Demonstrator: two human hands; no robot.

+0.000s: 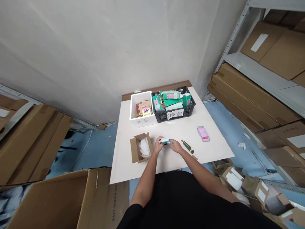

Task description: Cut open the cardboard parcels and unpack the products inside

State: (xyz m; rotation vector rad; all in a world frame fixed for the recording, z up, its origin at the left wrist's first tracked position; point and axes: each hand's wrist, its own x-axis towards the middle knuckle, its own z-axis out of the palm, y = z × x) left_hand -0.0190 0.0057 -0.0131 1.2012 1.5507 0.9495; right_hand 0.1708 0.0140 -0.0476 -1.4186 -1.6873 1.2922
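Observation:
Between my two hands is a small white and green box (165, 140), held just above the front middle of the table. My left hand (158, 145) grips its left side, and my right hand (175, 146) has its fingers closed on the right side. What is printed on the box is too small to read. An open cardboard box (134, 150) with white paper (144, 147) inside stands to the left of my left hand. A yellow and black utility knife (187, 146) lies to the right of my right hand.
Behind my hands stand a white bin (143, 121) of small packets and a black basket (162, 117) of green boxes. A pixelated pink item (203, 134) lies at the table's right. Shelves with cartons (243, 95) flank the table (124, 171); a large open carton (89, 197) is at lower left.

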